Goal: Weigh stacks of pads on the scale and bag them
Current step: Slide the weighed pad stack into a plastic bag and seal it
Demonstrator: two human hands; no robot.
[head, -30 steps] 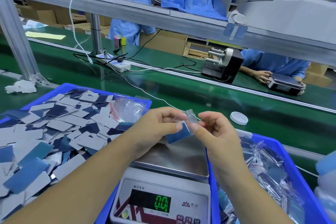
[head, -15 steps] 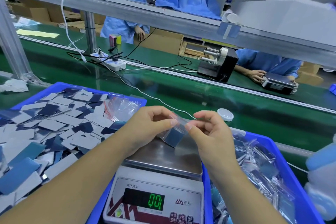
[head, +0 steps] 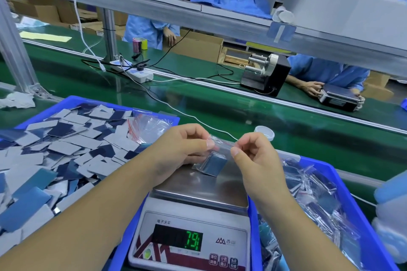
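A small clear zip bag (head: 217, 161) with a stack of blue pads inside rests its lower end on the steel pan of the scale (head: 211, 187). My left hand (head: 182, 149) pinches the bag's top edge at the left, and my right hand (head: 253, 156) pinches it at the right. The scale's green display (head: 193, 240) reads 79 and a further digit. Loose grey and blue pads fill the blue tray (head: 55, 156) at the left, with empty clear bags (head: 149, 125) at its far corner.
A blue bin (head: 330, 204) of filled bags sits at the right. Beyond the scale lie a white cable (head: 176, 108), a white lid (head: 264, 132) and the green conveyor belt (head: 242, 112). People in blue coats work across the belt, beside a black dispenser (head: 266, 75).
Both hands lowered the bag until the pads touched the scale pan. The display went from 0.0 to a reading starting with 79. My fingers slid apart along the bag's top edge.
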